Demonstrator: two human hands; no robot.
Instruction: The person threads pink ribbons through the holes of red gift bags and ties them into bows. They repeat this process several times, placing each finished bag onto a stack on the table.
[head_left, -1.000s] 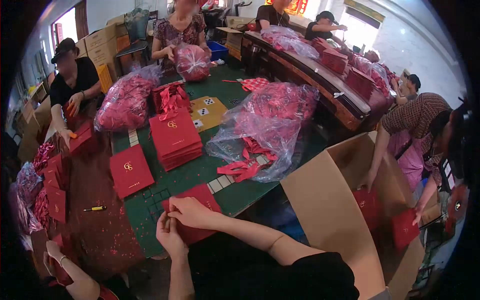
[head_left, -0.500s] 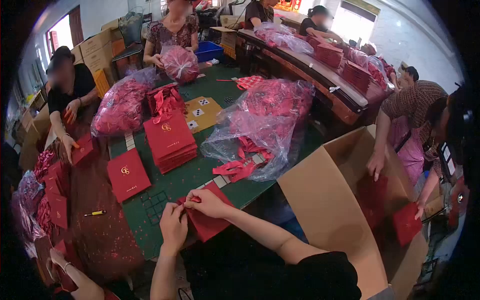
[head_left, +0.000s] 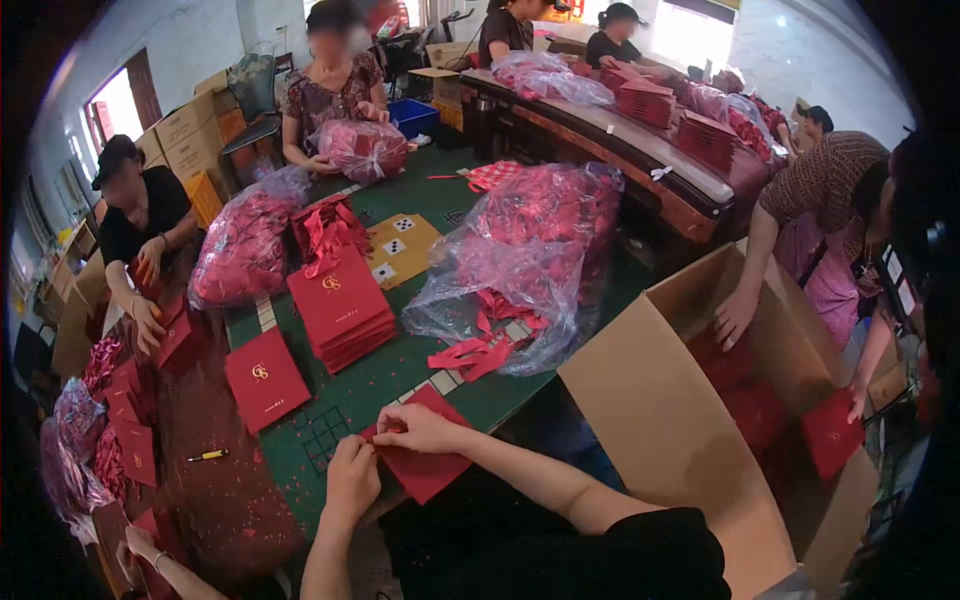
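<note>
A red paper bag (head_left: pixel 428 478) lies flat in front of me at the edge of the green table. My left hand (head_left: pixel 352 474) is closed at the bag's left edge, fingertips pinched on it. Close beside it, my right hand (head_left: pixel 414 430) rests over the bag and pinches at the same edge. Whether a ribbon is between the fingertips is too small to tell. Just to the left lies another red bag (head_left: pixel 266 378) with gold lettering. Behind it stands a stack of red bags (head_left: pixel 342 305).
A clear plastic sack of red ribbons (head_left: pixel 540 240) lies ahead, a second sack (head_left: pixel 245 235) further left. An open cardboard box (head_left: pixel 665 400) stands at my right; a co-worker (head_left: pixel 830 190) reaches into it. A yellow cutter (head_left: pixel 208 455) lies on the brown table (head_left: pixel 225 500). Other people work around.
My hands stay pinched at the bag's edge, with little movement. The view has shifted slightly. Across the table, a person's hand has lifted off the plastic sack, and the sack sits lower.
</note>
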